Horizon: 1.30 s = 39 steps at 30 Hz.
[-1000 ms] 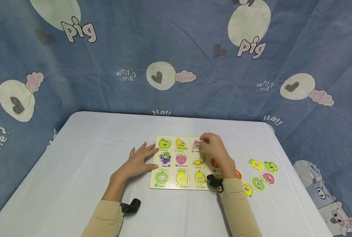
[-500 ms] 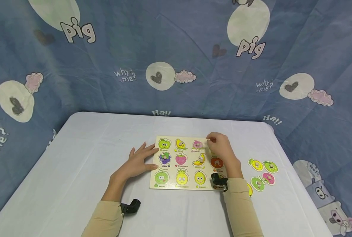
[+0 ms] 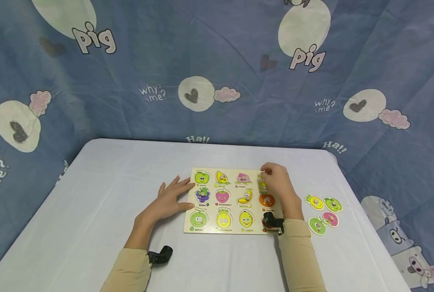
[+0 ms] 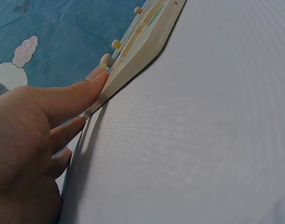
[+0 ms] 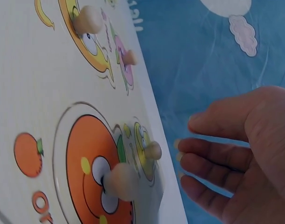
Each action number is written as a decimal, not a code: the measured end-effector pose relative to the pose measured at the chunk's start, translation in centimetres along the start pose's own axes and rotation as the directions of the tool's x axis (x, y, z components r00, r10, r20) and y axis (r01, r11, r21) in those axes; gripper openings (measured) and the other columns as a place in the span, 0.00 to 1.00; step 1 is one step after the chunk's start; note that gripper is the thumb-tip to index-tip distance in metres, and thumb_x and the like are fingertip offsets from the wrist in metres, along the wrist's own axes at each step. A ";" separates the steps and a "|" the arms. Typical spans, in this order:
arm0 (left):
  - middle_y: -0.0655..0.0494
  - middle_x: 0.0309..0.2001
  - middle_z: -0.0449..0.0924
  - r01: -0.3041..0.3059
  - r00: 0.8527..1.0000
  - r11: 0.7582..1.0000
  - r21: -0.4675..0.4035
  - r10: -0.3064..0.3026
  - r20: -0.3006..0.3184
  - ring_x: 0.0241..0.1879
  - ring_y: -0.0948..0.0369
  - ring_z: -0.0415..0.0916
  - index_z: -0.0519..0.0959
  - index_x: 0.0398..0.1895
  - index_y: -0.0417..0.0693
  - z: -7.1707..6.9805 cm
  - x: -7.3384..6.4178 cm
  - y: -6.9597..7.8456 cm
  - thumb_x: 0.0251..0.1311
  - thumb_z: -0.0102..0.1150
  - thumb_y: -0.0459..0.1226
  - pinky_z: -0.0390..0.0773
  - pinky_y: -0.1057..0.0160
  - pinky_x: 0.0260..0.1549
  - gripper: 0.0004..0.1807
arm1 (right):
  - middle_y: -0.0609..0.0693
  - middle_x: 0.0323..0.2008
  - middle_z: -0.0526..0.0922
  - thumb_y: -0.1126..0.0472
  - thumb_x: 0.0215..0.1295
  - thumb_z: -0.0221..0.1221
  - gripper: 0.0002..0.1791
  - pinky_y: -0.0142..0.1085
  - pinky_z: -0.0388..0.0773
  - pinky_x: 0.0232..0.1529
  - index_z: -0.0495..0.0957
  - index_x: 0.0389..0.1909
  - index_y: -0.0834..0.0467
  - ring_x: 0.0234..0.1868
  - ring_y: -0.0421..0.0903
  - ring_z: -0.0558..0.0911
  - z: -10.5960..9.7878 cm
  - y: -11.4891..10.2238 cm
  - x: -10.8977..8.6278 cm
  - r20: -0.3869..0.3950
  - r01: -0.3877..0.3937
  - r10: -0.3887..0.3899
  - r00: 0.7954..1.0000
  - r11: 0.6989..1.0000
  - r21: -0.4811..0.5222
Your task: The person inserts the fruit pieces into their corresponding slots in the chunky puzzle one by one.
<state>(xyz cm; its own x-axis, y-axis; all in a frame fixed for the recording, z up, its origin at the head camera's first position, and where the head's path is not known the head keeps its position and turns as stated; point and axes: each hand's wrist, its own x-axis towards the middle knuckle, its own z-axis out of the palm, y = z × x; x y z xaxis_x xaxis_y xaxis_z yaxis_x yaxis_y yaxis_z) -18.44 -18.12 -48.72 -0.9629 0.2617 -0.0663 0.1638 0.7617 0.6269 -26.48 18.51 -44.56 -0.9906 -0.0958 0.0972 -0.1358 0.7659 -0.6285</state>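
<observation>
- Fruit puzzle board [image 3: 212,198]: one, lying on the white table [image 3: 129,162].
- Yellow-green knobbed piece [image 5: 142,161]: at the board's far right corner.
- Right hand [image 3: 280,182]: just beside that piece, fingers loosely bent, grasping nothing.
- Left hand [image 3: 165,201]: fingers spread, clasping nothing, touching the board's left edge.
- Loose pineapple piece [image 3: 316,202]: right of the board, among others.
- Blue printed cloth [image 3: 253,121]: behind.

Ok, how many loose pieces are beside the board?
4 clearly visible, right of the board: pineapple, far green piece, pink piece, near green piece. The right sleeve may hide more.
</observation>
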 end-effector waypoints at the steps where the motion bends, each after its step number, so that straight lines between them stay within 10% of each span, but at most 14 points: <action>1: 0.52 0.79 0.55 0.002 1.000 1.000 0.003 -0.002 0.001 0.81 0.44 0.38 0.67 0.73 0.57 0.0 0.0 0.0 0.54 0.68 0.54 0.26 0.32 0.73 0.42 | 0.57 0.41 0.84 0.64 0.65 0.56 0.12 0.46 0.78 0.46 0.84 0.46 0.60 0.41 0.53 0.78 -0.1 0.0 0.0 -0.001 -0.007 0.007 1.000 1.000 -0.005; 39: 0.51 0.78 0.55 0.007 1.000 1.000 -0.009 -0.007 -0.005 0.81 0.44 0.37 0.67 0.73 0.57 0.0 0.1 0.2 0.54 0.69 0.53 0.25 0.32 0.73 0.42 | 0.62 0.44 0.82 0.60 0.65 0.52 0.17 0.48 0.77 0.42 0.81 0.50 0.61 0.42 0.56 0.78 -3.7 4.0 -2.0 -0.022 -0.206 0.204 0.979 0.969 -0.135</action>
<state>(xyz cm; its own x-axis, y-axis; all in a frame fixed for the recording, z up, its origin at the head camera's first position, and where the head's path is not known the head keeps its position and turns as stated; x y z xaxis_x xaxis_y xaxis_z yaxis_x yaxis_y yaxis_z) -18.48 -17.97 -48.63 -0.9651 0.2533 -0.0664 0.1555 0.7583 0.6331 -24.95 24.13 -44.46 -0.9969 0.0770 -0.0160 0.0739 0.8477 -0.5254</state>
